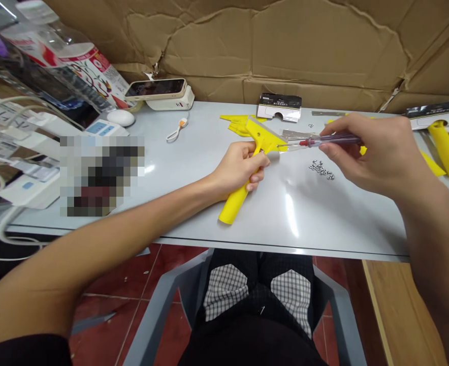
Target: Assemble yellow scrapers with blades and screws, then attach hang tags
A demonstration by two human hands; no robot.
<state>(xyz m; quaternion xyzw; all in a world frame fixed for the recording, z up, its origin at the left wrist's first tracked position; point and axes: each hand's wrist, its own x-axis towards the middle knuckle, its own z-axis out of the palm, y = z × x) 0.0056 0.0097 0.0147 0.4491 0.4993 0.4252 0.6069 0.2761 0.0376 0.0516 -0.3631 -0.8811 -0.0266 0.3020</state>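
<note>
My left hand [242,165] is wrapped round the neck of a yellow scraper [234,206], its wide head tilted up and its handle pointing toward me. My right hand [373,150] grips a screwdriver [339,139] with a clear purplish handle. The screwdriver's shaft points left, and its tip meets the right end of the scraper's head. A little pile of screws [321,170] lies on the table below the screwdriver. Behind the scraper are more yellow plastic pieces [236,122] and thin metal blades [329,113].
The white table [186,203] ends at a cardboard wall [209,46]. A black-and-white package [280,107] stands at the back, and yellow handles [447,150] lie far right. To the left are a phone [156,88], bottles [72,61], a white mouse [120,117] and cabled power strips [30,185].
</note>
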